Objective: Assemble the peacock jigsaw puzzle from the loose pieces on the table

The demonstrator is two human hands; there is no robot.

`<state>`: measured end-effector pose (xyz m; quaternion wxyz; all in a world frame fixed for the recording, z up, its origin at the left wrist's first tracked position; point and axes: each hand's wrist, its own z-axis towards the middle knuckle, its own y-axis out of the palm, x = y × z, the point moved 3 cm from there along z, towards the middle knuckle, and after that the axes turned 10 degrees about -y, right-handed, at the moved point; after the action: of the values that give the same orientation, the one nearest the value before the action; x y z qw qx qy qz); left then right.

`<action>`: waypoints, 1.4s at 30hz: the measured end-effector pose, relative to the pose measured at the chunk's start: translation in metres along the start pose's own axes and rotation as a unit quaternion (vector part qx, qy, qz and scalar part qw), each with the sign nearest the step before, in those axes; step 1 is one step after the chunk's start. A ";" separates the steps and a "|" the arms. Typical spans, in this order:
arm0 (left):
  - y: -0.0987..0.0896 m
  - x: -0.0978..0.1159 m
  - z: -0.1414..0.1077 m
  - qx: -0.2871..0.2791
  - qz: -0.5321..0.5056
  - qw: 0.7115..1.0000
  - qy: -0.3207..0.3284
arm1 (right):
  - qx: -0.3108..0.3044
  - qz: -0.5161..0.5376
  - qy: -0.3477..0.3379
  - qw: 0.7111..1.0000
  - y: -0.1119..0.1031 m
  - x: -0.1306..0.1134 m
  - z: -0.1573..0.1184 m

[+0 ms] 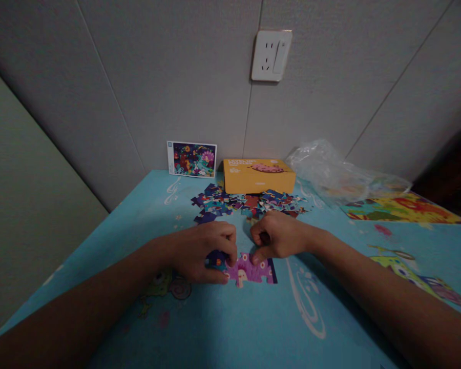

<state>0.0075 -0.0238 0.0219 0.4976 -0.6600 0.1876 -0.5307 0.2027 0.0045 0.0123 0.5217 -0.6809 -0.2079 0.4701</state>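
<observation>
A joined strip of pink puzzle pieces [249,270] with a dark right edge lies flat on the blue cloth. My left hand [205,251] is closed around a dark blue puzzle piece [215,260] at the strip's left end, with thumb and fingers on either side of it. Whether that piece is locked into the pink ones I cannot tell. My right hand [277,234] has its fingers curled, and its thumb tip presses on the upper part of the pink strip. Behind both hands spreads a pile of loose puzzle pieces [249,203].
A yellow puzzle box [259,182] stands against the wall, beside a leaning picture card [194,160]. To the right, a clear plastic bag [330,171] partly covers a colourful printed sheet [411,209]. A socket [271,55] is on the wall above.
</observation>
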 end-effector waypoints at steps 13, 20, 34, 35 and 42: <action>-0.002 0.000 -0.001 0.017 -0.016 1.000 0.000 | -0.005 -0.005 0.004 1.000 0.001 0.002 0.000; -0.002 -0.001 -0.001 0.030 -0.025 0.999 -0.004 | -0.003 -0.005 -0.003 1.000 0.001 0.002 0.000; -0.001 0.000 -0.001 0.028 -0.020 0.999 -0.006 | -0.001 0.001 -0.010 1.000 0.000 0.000 0.001; -0.001 0.001 -0.001 0.025 -0.019 0.999 -0.007 | -0.002 0.000 -0.010 1.000 0.000 0.000 0.001; 0.001 0.001 0.001 0.024 -0.013 1.000 -0.012 | 0.000 -0.011 -0.010 1.000 0.001 0.001 0.000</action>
<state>0.0087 -0.0244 0.0218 0.5085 -0.6565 0.1598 -0.5337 0.2032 0.0047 0.0109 0.5247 -0.6738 -0.2204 0.4712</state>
